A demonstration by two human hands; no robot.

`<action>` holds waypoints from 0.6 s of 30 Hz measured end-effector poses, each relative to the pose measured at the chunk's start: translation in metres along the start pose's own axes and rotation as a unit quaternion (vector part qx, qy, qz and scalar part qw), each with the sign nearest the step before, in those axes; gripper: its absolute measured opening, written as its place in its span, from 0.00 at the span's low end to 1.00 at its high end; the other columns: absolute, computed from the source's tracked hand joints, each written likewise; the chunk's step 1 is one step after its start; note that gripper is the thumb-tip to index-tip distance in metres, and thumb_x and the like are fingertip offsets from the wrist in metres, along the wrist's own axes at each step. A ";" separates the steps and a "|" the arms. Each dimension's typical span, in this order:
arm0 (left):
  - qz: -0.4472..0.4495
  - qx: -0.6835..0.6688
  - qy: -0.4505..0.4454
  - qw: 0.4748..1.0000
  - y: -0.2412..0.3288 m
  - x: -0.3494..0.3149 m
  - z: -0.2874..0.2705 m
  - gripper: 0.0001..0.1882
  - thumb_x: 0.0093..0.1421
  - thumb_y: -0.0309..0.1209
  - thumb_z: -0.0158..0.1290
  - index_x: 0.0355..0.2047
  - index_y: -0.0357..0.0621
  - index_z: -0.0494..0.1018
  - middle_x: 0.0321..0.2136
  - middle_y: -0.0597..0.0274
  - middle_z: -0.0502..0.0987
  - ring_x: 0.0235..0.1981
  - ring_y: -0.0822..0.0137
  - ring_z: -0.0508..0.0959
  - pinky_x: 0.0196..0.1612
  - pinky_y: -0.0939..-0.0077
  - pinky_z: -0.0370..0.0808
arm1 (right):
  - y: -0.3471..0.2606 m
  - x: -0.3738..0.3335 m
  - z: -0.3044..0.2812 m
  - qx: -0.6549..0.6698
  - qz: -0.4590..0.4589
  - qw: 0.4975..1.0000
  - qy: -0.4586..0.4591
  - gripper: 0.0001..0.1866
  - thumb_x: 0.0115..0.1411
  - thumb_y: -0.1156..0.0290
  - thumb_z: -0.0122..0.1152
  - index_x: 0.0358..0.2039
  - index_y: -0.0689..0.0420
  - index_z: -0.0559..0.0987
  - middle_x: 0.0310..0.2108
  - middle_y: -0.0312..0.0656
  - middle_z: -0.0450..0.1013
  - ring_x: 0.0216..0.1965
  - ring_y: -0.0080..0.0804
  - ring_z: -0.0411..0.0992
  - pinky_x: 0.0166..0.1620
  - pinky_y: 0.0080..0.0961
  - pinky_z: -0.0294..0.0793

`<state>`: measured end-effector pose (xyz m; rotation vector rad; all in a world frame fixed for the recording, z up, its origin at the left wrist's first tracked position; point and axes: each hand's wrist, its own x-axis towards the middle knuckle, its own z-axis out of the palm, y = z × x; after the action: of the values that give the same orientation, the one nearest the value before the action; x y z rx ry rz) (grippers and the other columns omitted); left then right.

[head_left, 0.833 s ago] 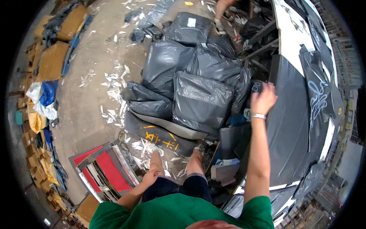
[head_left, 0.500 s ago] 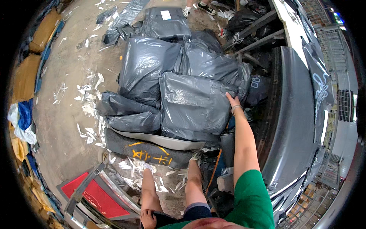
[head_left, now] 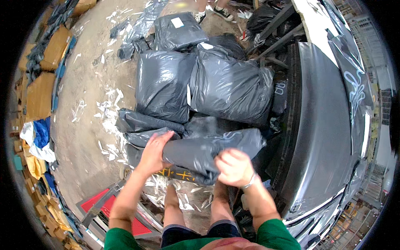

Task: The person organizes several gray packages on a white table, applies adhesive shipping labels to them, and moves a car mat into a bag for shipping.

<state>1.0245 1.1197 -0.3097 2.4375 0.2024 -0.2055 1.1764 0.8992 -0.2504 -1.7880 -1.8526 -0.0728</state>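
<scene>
A black plastic-wrapped package (head_left: 193,152) is tipped up on edge close to my legs, between my two hands. My left hand (head_left: 154,151) grips its left end, fingers over the top edge. My right hand (head_left: 234,167) is closed in a fist on the plastic at its right front side, slightly blurred. Just beyond lie two plump black packages, one on the left (head_left: 164,85) and a wider one on the right (head_left: 231,87). Beneath the tipped package shows a dark mat (head_left: 183,174) with yellow markings, partly hidden.
A long black roll-shaped bundle (head_left: 321,125) runs along the right. A red panel in a frame (head_left: 139,225) stands at lower left. Paper scraps (head_left: 110,121) litter the floor. At the far side are another person's shoes (head_left: 223,13) and a labelled black package (head_left: 179,33).
The near package has been tipped up and drawn toward me, off the packages behind it. My left hand has risen from near my leg onto it. My right hand has moved nearer and closed.
</scene>
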 end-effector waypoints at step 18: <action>0.248 0.921 -0.087 -0.287 -0.011 0.252 0.332 0.25 0.55 0.40 0.49 0.49 0.39 0.60 0.48 0.56 0.65 0.48 0.59 0.66 0.53 0.62 0.61 | 0.166 -0.154 0.141 -0.166 0.573 0.789 -0.147 0.30 0.50 0.61 0.56 0.55 0.44 0.59 0.60 0.41 0.44 0.61 0.44 0.41 0.54 0.63 0.40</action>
<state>1.2363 0.9375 -0.6192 -0.1117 0.7294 0.0965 1.2755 0.8362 -0.4896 -3.0078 -0.6176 0.3784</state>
